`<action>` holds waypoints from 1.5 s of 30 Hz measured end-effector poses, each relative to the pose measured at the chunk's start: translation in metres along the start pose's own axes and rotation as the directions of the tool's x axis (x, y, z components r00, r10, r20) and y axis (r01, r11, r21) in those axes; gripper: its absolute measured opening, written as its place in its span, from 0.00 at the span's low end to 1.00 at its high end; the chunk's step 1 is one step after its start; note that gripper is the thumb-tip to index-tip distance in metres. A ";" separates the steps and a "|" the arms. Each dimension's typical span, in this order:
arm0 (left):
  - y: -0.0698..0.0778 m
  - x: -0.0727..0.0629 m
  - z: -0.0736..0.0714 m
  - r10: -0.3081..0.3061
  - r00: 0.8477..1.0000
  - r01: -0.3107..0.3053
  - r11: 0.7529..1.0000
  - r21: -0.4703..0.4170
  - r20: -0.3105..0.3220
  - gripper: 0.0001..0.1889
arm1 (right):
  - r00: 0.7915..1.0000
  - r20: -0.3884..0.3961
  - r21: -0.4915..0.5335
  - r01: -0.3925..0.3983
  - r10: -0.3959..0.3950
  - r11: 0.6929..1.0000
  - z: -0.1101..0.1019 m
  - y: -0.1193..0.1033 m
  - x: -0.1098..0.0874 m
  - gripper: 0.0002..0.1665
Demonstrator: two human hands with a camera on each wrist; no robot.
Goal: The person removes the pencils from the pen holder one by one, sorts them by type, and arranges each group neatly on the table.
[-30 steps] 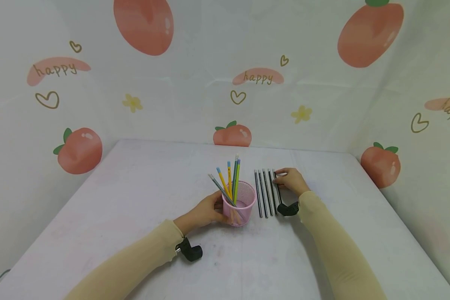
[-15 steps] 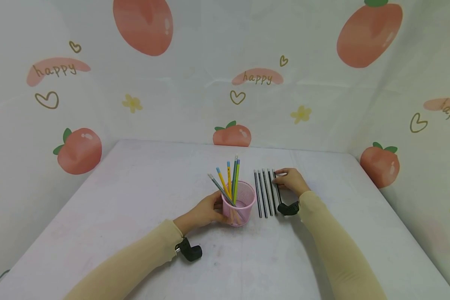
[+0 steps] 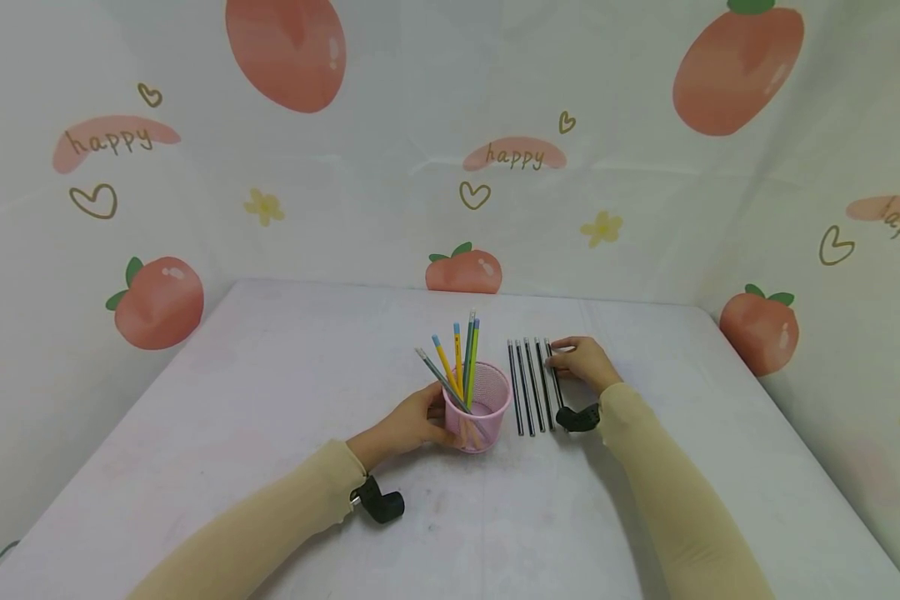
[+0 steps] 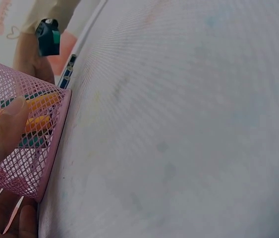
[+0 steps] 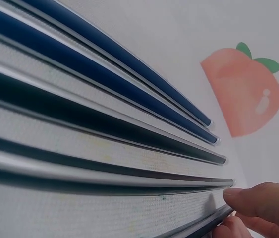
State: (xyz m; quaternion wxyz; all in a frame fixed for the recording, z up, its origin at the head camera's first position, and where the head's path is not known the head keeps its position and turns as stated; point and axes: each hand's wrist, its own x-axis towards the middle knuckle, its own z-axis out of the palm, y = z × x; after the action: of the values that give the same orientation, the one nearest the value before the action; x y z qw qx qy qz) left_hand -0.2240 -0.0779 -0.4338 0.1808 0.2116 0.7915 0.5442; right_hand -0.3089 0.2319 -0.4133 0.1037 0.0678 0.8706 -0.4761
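Observation:
My left hand [image 3: 416,421] holds the pink mesh pencil cup [image 3: 498,396] from its left side, thumb [image 4: 0,134] across the near wall and fingers behind it in the left wrist view. The cup stands upright, with several pencils leaning in it: yellow pencils [image 3: 443,360], a lime-green one [image 3: 473,358] and teal ones [image 3: 469,342]. To its right lies a row of dark, silver-striped pencils [image 3: 527,392]. At the far end of the rightmost pencil [image 5: 206,223], my right hand [image 3: 587,364] pinches with thumb and fingers; the hand partly hides that pencil.
A white cloth covers the table [image 3: 307,358]. Behind and at both sides stand white walls with printed peaches [image 3: 463,271]. Black wrist cameras sit on my left wrist [image 3: 381,502] and right wrist [image 3: 577,418], the right one close beside the pencil row.

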 end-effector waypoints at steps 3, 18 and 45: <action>0.000 0.000 0.000 -0.008 1.000 0.008 1.000 -0.006 -0.005 0.42 | 1.000 0.003 0.016 -0.002 0.002 1.000 -0.001 0.001 0.000 0.31; -0.001 0.001 0.000 -0.006 1.000 0.006 1.000 -0.009 -0.003 0.42 | 0.998 0.033 0.083 0.053 -0.056 0.995 -0.008 -0.006 -0.014 0.32; 0.003 -0.001 0.000 -0.030 1.000 0.030 0.999 -0.022 -0.008 0.43 | 0.936 -0.023 0.267 0.344 -0.351 0.900 -0.005 -0.085 -0.064 0.26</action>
State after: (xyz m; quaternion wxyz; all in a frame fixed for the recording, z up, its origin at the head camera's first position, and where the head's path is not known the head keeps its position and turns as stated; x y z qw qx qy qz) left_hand -0.2225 -0.0772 -0.4309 0.1881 0.1956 0.7892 0.5510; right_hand -0.2660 0.1888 -0.3256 0.0183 -0.0812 0.7952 -0.6006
